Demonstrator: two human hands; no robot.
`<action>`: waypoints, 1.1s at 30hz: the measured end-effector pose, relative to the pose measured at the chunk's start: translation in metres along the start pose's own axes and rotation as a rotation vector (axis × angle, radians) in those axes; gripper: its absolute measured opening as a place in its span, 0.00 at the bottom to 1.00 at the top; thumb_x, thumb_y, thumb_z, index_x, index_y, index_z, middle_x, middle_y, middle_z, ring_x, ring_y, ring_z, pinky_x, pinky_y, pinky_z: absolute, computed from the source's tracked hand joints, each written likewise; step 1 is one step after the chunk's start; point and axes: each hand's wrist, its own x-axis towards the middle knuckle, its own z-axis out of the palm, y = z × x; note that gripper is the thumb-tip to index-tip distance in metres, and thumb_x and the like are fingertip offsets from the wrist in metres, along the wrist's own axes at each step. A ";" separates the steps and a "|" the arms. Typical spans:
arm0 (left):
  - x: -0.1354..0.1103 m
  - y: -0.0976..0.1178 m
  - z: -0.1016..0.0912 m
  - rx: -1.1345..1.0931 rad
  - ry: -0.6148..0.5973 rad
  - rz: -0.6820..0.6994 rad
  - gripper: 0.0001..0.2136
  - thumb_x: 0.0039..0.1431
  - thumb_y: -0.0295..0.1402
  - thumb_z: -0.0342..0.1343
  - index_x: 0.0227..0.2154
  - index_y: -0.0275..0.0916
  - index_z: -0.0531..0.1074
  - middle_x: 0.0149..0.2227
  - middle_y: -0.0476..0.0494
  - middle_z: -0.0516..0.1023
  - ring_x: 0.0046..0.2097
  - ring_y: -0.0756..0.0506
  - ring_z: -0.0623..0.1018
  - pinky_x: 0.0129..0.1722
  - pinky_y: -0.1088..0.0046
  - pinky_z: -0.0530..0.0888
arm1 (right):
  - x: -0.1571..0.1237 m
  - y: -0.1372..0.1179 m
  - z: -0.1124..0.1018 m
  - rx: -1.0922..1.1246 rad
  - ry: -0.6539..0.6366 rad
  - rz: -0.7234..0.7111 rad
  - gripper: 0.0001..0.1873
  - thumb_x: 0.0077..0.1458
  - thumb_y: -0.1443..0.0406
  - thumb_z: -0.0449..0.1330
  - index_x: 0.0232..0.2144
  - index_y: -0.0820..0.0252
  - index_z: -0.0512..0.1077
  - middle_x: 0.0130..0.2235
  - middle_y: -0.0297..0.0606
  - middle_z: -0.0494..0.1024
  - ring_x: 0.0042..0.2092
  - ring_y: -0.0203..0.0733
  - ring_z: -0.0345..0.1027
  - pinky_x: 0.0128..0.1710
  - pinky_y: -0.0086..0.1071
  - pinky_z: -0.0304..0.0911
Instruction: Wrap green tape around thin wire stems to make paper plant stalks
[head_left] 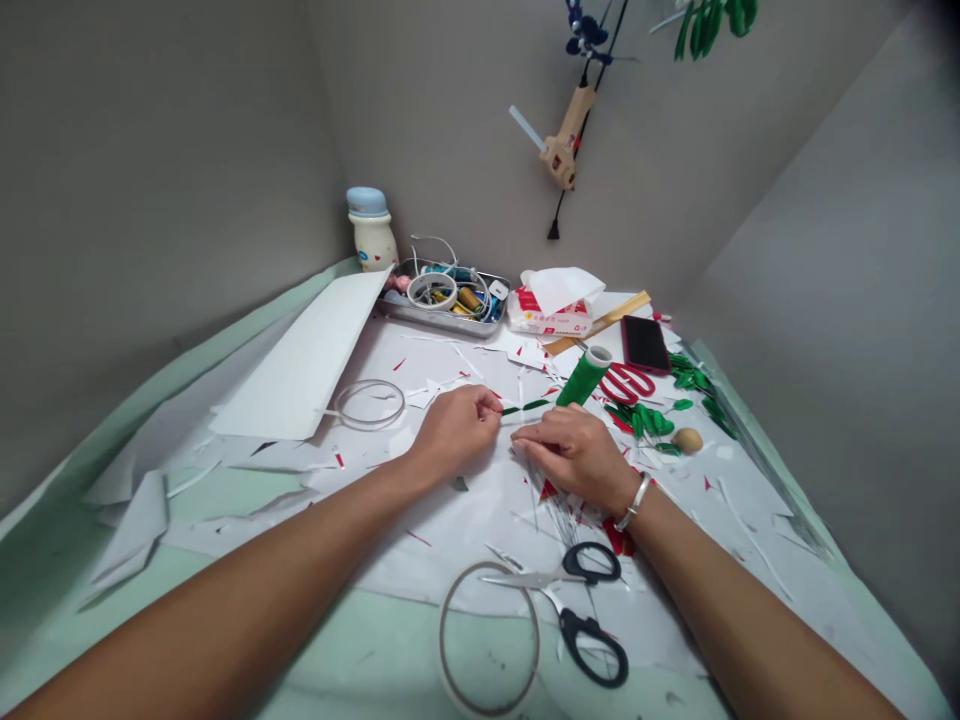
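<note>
Fingers, left hand (457, 428): pinched on one end of a slim green strip (535, 405), centre of the frame; the grip at its tip apparently leaves the length free.
Fingers, right hand (577, 450): curled, tips gathered just below the strip; whether they hold anything cannot be told.
Spool of green thread (583, 378), one: tilted, right of centre, base hidden behind the right hand; presumably kept close for easy reach.
Scissors, black-handled (559, 578), one pair: lower centre, blades lying across a pale ring (445, 640), likely within reach of either hand.
Green leaf-like pieces (654, 420), several: heaped right of centre beside a brown ball (687, 441), seemingly grouped by kind.
Metal tray (442, 322), one: upper centre, apparently keeping small supplies together.
</note>
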 end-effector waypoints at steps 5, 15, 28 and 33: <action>-0.004 0.002 0.001 0.140 -0.092 0.148 0.07 0.49 0.28 0.52 0.29 0.38 0.76 0.30 0.46 0.76 0.32 0.47 0.73 0.32 0.73 0.67 | 0.001 0.003 -0.006 -0.004 0.082 0.025 0.08 0.57 0.62 0.59 0.34 0.53 0.79 0.24 0.34 0.73 0.29 0.37 0.63 0.33 0.33 0.53; -0.001 0.008 -0.002 -0.512 -0.359 0.039 0.06 0.52 0.32 0.56 0.31 0.37 0.74 0.28 0.49 0.76 0.31 0.51 0.73 0.33 0.75 0.69 | 0.001 0.018 -0.012 0.406 0.208 0.344 0.09 0.54 0.61 0.60 0.31 0.57 0.79 0.33 0.37 0.80 0.34 0.40 0.72 0.34 0.31 0.64; 0.002 -0.002 0.001 -0.015 0.001 0.036 0.08 0.49 0.29 0.52 0.30 0.38 0.76 0.30 0.46 0.77 0.32 0.48 0.74 0.33 0.72 0.69 | 0.000 -0.002 0.001 0.050 0.001 0.021 0.07 0.56 0.64 0.59 0.35 0.54 0.78 0.26 0.33 0.74 0.31 0.36 0.66 0.35 0.32 0.55; -0.003 0.003 0.001 0.126 -0.140 0.218 0.08 0.50 0.28 0.52 0.29 0.38 0.77 0.30 0.46 0.76 0.31 0.48 0.73 0.32 0.74 0.67 | 0.001 0.005 -0.004 0.114 0.112 0.086 0.08 0.56 0.63 0.59 0.34 0.55 0.79 0.26 0.34 0.75 0.31 0.37 0.66 0.34 0.32 0.56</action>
